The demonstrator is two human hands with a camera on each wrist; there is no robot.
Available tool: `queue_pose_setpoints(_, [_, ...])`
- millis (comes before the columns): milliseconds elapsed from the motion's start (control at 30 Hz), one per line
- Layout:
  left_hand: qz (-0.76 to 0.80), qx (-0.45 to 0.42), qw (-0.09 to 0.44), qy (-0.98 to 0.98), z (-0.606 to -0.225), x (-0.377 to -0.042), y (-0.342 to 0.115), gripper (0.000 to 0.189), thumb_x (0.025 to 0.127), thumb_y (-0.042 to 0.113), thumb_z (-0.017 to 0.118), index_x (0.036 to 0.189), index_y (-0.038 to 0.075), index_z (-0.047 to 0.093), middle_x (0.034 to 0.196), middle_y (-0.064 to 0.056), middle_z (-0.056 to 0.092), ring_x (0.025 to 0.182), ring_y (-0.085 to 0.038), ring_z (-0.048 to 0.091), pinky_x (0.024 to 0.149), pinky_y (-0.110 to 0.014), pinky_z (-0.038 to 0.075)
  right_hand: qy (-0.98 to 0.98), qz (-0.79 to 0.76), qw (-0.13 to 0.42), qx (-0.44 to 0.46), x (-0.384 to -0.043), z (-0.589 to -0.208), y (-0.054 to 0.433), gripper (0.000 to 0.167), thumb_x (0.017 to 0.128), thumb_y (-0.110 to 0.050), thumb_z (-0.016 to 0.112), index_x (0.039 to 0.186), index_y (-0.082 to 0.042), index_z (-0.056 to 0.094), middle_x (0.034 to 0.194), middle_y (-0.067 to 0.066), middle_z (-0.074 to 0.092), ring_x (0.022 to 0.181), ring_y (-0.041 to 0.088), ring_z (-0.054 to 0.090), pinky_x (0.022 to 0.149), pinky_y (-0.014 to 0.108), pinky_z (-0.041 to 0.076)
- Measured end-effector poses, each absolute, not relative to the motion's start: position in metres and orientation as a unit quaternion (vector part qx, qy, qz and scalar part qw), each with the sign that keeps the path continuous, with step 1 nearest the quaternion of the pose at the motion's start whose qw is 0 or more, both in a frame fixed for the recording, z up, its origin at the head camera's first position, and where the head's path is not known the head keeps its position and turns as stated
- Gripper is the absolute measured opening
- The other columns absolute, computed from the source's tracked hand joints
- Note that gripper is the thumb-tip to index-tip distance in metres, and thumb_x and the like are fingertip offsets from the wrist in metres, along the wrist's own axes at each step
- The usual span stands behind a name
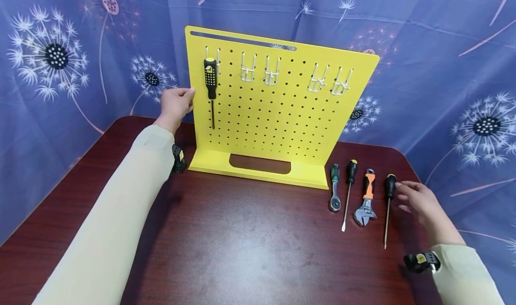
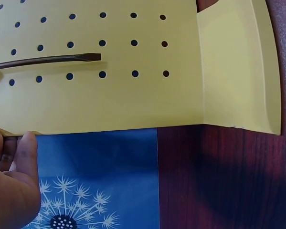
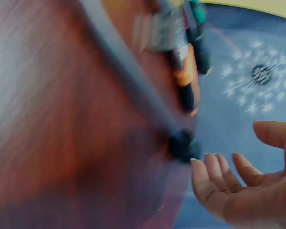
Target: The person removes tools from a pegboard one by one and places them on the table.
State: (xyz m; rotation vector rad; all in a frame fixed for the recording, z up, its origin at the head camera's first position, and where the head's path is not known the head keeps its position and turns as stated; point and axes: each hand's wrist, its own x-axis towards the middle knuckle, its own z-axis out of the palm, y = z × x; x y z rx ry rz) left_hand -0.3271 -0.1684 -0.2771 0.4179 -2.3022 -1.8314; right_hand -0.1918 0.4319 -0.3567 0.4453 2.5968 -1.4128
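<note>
At the left edge of a yellow pegboard (image 1: pixel 262 112), my left hand (image 1: pixel 175 107) pinches the board's rim between thumb and fingers, as the left wrist view also shows. A black screwdriver (image 1: pixel 210 79) hangs tip down from the leftmost hook. My right hand (image 1: pixel 419 204) is beside the handle of the rightmost screwdriver (image 1: pixel 389 186) on the table, fingers loosely bent and thumb apart. Whether its fingertips touch the handle I cannot tell; the right wrist view is blurred. Left of that screwdriver lie an orange-handled adjustable wrench (image 1: pixel 368 186), another screwdriver (image 1: pixel 351 173) and a green-handled ratchet (image 1: pixel 335 175).
Several white wire hooks, such as this hook (image 1: pixel 247 72), stick out along the board's upper part without tools. The pegboard's base stands on the dark red wooden table (image 1: pixel 250 233). Behind hangs a blue curtain (image 1: pixel 250 5) with dandelion prints, close to the table's back and right edges.
</note>
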Motion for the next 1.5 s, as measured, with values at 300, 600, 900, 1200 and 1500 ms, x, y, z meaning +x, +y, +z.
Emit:
queue_pose_setpoints(300, [-0.61,0.139,0.091,-0.775,-0.277,-0.327,-0.168,0.04,0.106,0.029,0.056,0.138,0.007,0.065,0.101,0.003,0.059,0.077,-0.001,0.055,0.088,-0.022,0.055,0.865,-0.495,-0.038,0.064,-0.2,-0.333,0.37,0.019,0.108,-0.041,0.049,0.123,-0.03,0.046,0.108,-0.026,0.046,0.092,-0.016,0.051,0.074,0.006,0.054])
queue_pose_setpoints(600, [-0.607,0.128,0.097,-0.778,-0.279,-0.325,-0.169,0.039,0.106,0.029,0.056,0.133,0.004,0.068,0.082,0.007,0.054,0.071,-0.001,0.053,0.08,-0.017,0.053,0.857,-0.514,-0.041,0.015,-0.211,-0.317,0.31,0.038,0.107,-0.039,0.051,0.136,-0.014,0.048,0.109,-0.025,0.05,0.1,-0.01,0.053,0.08,0.007,0.053])
queue_pose_setpoints(900, [-0.609,0.135,0.093,-0.776,-0.28,-0.327,-0.168,0.04,0.107,0.029,0.054,0.138,0.006,0.065,0.099,0.004,0.056,0.079,-0.002,0.054,0.098,-0.027,0.057,0.844,-0.535,-0.029,-0.014,-0.223,-0.308,0.266,0.05,0.108,-0.031,0.051,0.144,0.002,0.043,0.104,-0.026,0.054,0.099,-0.01,0.055,0.083,0.009,0.053])
queue_pose_setpoints(1200, [-0.615,0.138,0.091,-0.771,-0.277,-0.328,-0.168,0.04,0.106,0.028,0.055,0.138,0.005,0.065,0.115,-0.001,0.059,0.082,-0.001,0.055,0.101,-0.029,0.057,0.823,-0.563,0.01,-0.073,-0.238,-0.299,0.221,0.055,0.107,-0.025,0.052,0.153,0.001,0.039,0.142,0.011,0.055,0.111,-0.004,0.054,0.104,0.026,0.05])
queue_pose_setpoints(1500, [-0.616,0.142,0.087,-0.77,-0.277,-0.326,-0.167,0.04,0.107,0.029,0.055,0.139,0.007,0.064,0.12,-0.002,0.06,0.081,0.0,0.055,0.099,-0.026,0.057,0.795,-0.587,0.046,-0.145,-0.261,-0.3,0.168,0.058,0.102,-0.015,0.059,0.157,-0.007,0.04,0.156,0.019,0.046,0.145,0.035,0.044,0.122,0.051,0.039])
